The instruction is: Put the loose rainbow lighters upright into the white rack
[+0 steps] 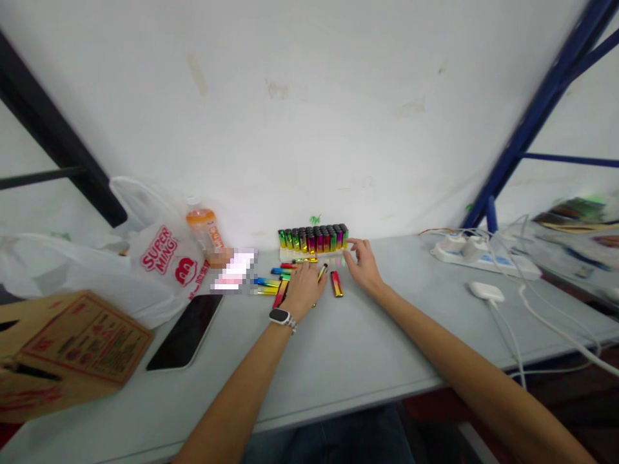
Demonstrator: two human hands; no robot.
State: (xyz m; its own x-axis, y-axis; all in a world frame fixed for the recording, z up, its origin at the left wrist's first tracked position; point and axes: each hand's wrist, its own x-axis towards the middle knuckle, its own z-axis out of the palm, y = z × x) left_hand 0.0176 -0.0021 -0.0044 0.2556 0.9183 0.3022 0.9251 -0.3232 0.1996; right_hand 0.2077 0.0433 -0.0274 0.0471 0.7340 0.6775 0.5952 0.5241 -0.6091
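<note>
White wall, scuffed, behind a pale grey table; a blue metal frame off to the right of the right hand. Ahead of both hands, by the wall, a close-packed block of upright lighters, black tops up, seated in what looks like a low white tray. That part of the work looks well advanced: several rows stand side by side, no clear gap from where I am, though the back is hard to see.

Left over, by my reading: the loose ones. A gold lighter lies flat between left hand and tray; a blue and yellow lighter and others sit just left of the left hand; a red lighter lies alone between the two hands. Too overlapped to count.

Left hand, watch at the wrist, palm down over the pile. A yellow lighter shows beside its forefinger; pinched or merely underneath, cannot tell. Right hand holds nothing that I see, fingers parted, forefinger at the block's right end, touching or just short of it.

Farther left of the left hand: phone, cardboard box. Right of the right hand: power strip
</note>
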